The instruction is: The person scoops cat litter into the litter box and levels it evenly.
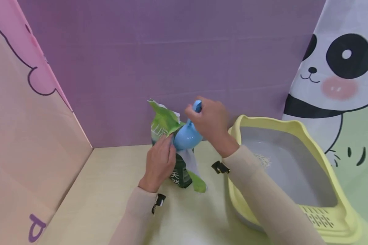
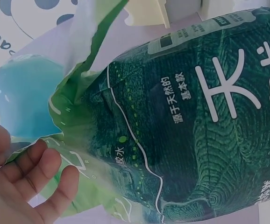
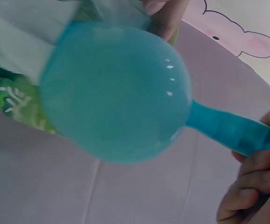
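Note:
A green bag (image 1: 180, 172) with white lettering stands upright near the purple back wall, its torn top folded outward. My left hand (image 1: 160, 161) pinches the edge of the bag's opening; in the left wrist view its fingers (image 2: 48, 161) curl at the green rim. By its handle my right hand (image 1: 213, 120) grips a blue scoop (image 1: 188, 136), whose rounded bowl is tilted at the bag's mouth. The right wrist view shows the bowl's underside (image 3: 116, 93) and fingers wrapped round the handle (image 3: 228, 128). What the bowl holds is hidden.
To the right stands a yellow-rimmed litter tray (image 1: 320, 153) with a grey inside and a small heap of pale granules (image 1: 262, 160). The purple wall (image 1: 184, 51) rises behind the light tabletop (image 1: 110, 190), with a printed panda (image 1: 334, 75) on the right panel.

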### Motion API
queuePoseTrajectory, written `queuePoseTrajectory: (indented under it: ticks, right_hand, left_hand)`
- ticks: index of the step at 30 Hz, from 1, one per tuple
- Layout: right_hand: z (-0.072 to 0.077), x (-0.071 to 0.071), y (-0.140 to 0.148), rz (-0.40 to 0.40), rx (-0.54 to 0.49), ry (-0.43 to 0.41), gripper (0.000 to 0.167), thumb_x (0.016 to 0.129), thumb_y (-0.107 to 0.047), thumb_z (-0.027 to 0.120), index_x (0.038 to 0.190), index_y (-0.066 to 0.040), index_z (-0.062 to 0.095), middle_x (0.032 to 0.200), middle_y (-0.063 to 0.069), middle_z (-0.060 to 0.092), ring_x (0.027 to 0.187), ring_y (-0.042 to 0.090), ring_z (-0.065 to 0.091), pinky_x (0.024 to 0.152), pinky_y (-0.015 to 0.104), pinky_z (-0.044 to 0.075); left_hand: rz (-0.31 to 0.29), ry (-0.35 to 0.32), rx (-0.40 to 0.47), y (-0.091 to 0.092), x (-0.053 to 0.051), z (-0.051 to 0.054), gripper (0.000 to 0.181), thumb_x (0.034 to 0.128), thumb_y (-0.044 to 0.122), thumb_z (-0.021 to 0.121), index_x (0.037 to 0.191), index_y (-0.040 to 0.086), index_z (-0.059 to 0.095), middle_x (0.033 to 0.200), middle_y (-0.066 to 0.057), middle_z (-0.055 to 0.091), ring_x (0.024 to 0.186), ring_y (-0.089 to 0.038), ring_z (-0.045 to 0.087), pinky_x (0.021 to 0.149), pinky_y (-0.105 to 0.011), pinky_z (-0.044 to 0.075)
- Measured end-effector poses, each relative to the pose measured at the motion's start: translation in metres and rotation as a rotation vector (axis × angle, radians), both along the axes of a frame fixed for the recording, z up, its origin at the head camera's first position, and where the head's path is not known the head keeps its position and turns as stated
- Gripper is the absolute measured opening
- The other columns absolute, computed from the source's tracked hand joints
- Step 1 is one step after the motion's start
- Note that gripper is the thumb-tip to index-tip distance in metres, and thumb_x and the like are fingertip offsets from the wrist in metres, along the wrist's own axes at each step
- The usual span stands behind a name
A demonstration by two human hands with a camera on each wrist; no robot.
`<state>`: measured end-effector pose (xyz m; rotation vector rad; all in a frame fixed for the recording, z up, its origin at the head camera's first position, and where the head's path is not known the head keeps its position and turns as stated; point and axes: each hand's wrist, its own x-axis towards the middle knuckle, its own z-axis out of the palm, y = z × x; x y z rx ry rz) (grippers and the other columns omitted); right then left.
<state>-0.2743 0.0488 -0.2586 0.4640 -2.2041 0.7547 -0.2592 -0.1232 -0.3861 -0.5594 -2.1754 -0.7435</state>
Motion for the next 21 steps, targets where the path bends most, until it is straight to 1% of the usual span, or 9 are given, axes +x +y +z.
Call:
queuePoseTrajectory:
  ticks: [2, 4, 6, 10, 15, 17, 21]
  right_hand:
    - [0.004, -0.004, -0.007, -0.016, 0.034, -0.037, 0.038, 0.088, -0.032, 0.053, 0.062, -0.019, 0.029, 0.056, -0.006, 0.020, 0.055, 0.012, 0.012, 0.050, 0.027, 0.013]
    - [0.005, -0.007, -0.013, -0.015, 0.054, -0.057, 0.038, 0.089, -0.030, 0.053, 0.062, -0.019, 0.029, 0.056, -0.005, 0.020, 0.056, 0.012, 0.011, 0.051, 0.027, 0.012]
    - [0.006, -0.008, -0.017, -0.003, 0.051, -0.059, 0.038, 0.090, -0.027, 0.054, 0.062, -0.019, 0.029, 0.056, -0.005, 0.020, 0.056, 0.012, 0.010, 0.051, 0.028, 0.012]
    - [0.005, -0.009, -0.017, 0.019, 0.032, -0.055, 0.041, 0.092, -0.025, 0.054, 0.062, -0.018, 0.028, 0.056, -0.005, 0.018, 0.056, 0.012, 0.008, 0.052, 0.028, 0.011]
    - [0.001, -0.009, -0.014, 0.051, 0.008, -0.057, 0.045, 0.095, -0.032, 0.057, 0.063, -0.019, 0.029, 0.056, -0.005, 0.020, 0.053, 0.012, 0.011, 0.050, 0.027, 0.013]
    - [-0.002, -0.011, -0.013, 0.064, 0.000, -0.055, 0.047, 0.097, -0.035, 0.057, 0.062, -0.018, 0.030, 0.055, -0.005, 0.021, 0.051, 0.012, 0.013, 0.049, 0.027, 0.014]
    - [-0.008, -0.012, -0.011, 0.086, -0.024, -0.055, 0.052, 0.100, -0.039, 0.059, 0.062, -0.018, 0.030, 0.055, -0.004, 0.022, 0.049, 0.012, 0.014, 0.049, 0.027, 0.014]
  left_hand:
    - [0.009, -0.004, -0.013, -0.001, 0.000, 0.000, 0.037, 0.1025, 0.011, 0.044, 0.129, -0.005, 0.065, 0.089, -0.012, 0.061, 0.069, -0.020, 0.049, 0.056, -0.033, 0.045]
    - [0.016, -0.010, -0.024, -0.001, -0.001, 0.001, 0.036, 0.1026, 0.009, 0.045, 0.130, -0.005, 0.064, 0.094, -0.014, 0.064, 0.072, -0.022, 0.053, 0.058, -0.036, 0.049]
    - [0.021, -0.012, -0.030, -0.002, -0.001, 0.002, 0.036, 0.1024, 0.006, 0.045, 0.130, -0.005, 0.064, 0.097, -0.015, 0.065, 0.073, -0.023, 0.056, 0.060, -0.038, 0.052]
    - [0.019, -0.002, -0.037, 0.000, 0.000, 0.004, 0.034, 0.1022, 0.004, 0.046, 0.129, -0.005, 0.064, 0.099, -0.016, 0.067, 0.073, -0.025, 0.059, 0.061, -0.040, 0.054]
    - [0.015, 0.002, -0.021, 0.001, 0.000, 0.005, 0.033, 0.1006, 0.002, 0.049, 0.129, -0.006, 0.064, 0.105, -0.018, 0.071, 0.079, -0.029, 0.066, 0.067, -0.043, 0.058]
    - [0.015, 0.001, -0.018, 0.000, 0.000, 0.005, 0.033, 0.1002, 0.002, 0.050, 0.129, -0.006, 0.064, 0.106, -0.019, 0.071, 0.080, -0.030, 0.067, 0.068, -0.043, 0.058]
    - [0.023, 0.004, -0.020, 0.000, 0.001, 0.004, 0.032, 0.1001, 0.002, 0.052, 0.129, -0.005, 0.064, 0.104, -0.018, 0.071, 0.074, -0.027, 0.065, 0.064, -0.040, 0.056]
